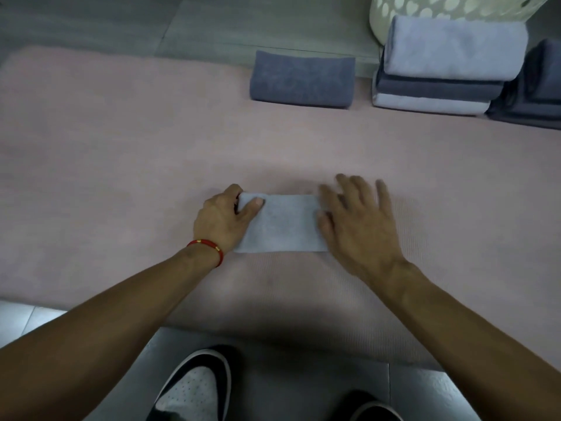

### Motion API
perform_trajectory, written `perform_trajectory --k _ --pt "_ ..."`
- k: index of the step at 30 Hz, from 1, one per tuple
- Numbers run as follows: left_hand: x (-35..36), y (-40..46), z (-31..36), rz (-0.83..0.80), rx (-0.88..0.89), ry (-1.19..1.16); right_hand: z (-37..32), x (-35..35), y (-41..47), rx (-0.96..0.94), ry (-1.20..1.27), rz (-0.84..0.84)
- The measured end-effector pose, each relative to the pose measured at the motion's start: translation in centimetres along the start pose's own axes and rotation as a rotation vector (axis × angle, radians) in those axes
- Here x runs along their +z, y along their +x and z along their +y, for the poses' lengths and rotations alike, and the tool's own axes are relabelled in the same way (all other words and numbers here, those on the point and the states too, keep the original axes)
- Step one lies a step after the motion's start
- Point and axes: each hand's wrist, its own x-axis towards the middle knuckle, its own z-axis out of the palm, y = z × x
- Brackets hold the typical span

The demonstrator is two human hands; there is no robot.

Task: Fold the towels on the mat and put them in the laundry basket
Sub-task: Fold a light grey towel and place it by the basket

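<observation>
Lying flat on pink, finely ribbed mat (121, 147): pale blue terry towel (280, 223), folded to a soft-edged rectangle; left hand (224, 217) pinching its left end, thumb on top, fingers curled behind; right hand (358, 217) pressing its right end, fingers spread flat; resting far right: dark blue folded towel (302, 79), mixed towel stack (440, 71), perforated cream laundry basket (449, 7).
</observation>
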Motion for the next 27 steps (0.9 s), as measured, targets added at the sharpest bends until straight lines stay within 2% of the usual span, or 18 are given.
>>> perform_trajectory --k 4,7,9,11,13,16,18,20,22,25,27 --pt "0.3 0.1 0.4 -0.01 -0.031 0.081 -1.0 2.4 -1.3 -0.038 0.055 -0.188" --pt "0.2 0.3 1.1 -0.018 -0.199 0.084 -0.5 2.9 -1.2 -0.014 0.16 -0.228" --pt "-0.1 0.4 1.4 -0.027 -0.223 0.156 0.3 2.9 -0.6 -0.045 0.342 -0.208" --pt "-0.4 0.3 1.4 -0.047 -0.212 0.139 1.8 2.6 -0.4 -0.031 0.644 -0.189" --pt "-1.0 0.0 0.9 -0.094 -0.23 -0.034 3.3 2.3 -1.1 0.1 0.744 -0.126" --pt "-2.4 -1.4 -0.2 -0.237 -0.243 -0.35 3.1 1.5 -2.7 0.398 0.428 -0.033" --pt "-2.8 -2.5 -0.5 -0.286 -0.216 -0.43 1.7 0.9 -3.1 0.507 0.348 -0.111" --pt "-2.6 -2.6 -0.5 -0.277 -0.227 -0.437 1.1 0.4 -2.6 0.565 0.389 -0.154" --pt "-2.6 -1.7 -0.2 -0.288 -0.308 -0.468 1.1 0.2 -1.8 0.65 0.511 -0.156" --pt "-3.4 0.0 0.3 -0.401 -0.427 -0.473 1.5 -0.6 -0.6 0.837 0.882 -0.224" --pt "-4.0 0.7 0.5 -0.475 -0.476 -0.47 2.0 -1.3 -0.1 0.887 1.092 -0.279"
